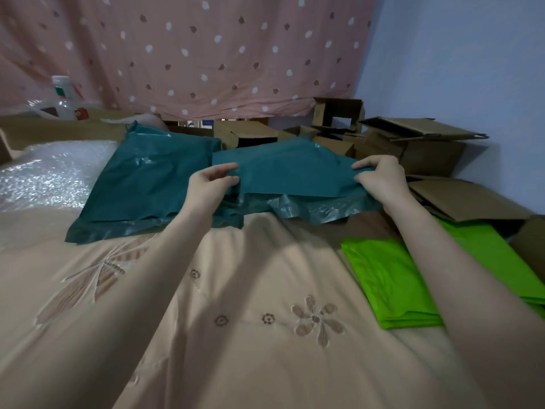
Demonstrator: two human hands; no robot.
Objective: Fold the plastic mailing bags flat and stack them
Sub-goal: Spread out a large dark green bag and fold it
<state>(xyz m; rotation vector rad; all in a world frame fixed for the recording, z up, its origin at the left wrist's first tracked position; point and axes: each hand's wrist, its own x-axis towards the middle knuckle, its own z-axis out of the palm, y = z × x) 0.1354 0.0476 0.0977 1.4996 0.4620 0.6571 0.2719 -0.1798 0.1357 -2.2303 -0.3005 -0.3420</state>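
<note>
Both hands [213,180] [379,177] pinch teal bag [283,172] — grip at opposite edges.

Two hands out over a bed [206,335] with flower stitching. Left hand [213,180] and right hand [380,178] pinching the side edges of a teal bag [295,175], lifted and part folded. More teal bags [147,184] flat to the left. Green bags [389,284] stacked to the right, under the right arm. Cardboard boxes [413,149] behind.
</note>
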